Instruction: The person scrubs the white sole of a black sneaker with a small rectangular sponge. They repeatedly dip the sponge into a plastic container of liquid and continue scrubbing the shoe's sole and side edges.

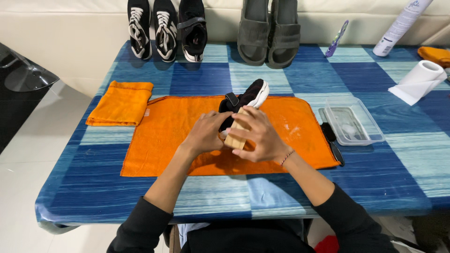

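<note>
Both hands meet over the orange cloth [178, 136]: the left hand [205, 132] steadies a black shoe [247, 96], and the right hand [260, 136] grips a wooden brush [236, 133] against it. A clear plastic tray [354, 122] sits well to the right of the right hand, and a folded orange cloth [121, 103] lies left of the left hand.

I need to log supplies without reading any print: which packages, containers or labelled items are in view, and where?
Spray can: far right corner of table, lying tilted, white cylinder with coloured label.
Plastic container: right of orange cloth, clear, rectangular, open.
Paper roll: right edge, white, partly unrolled.
No signs or screens.
</note>
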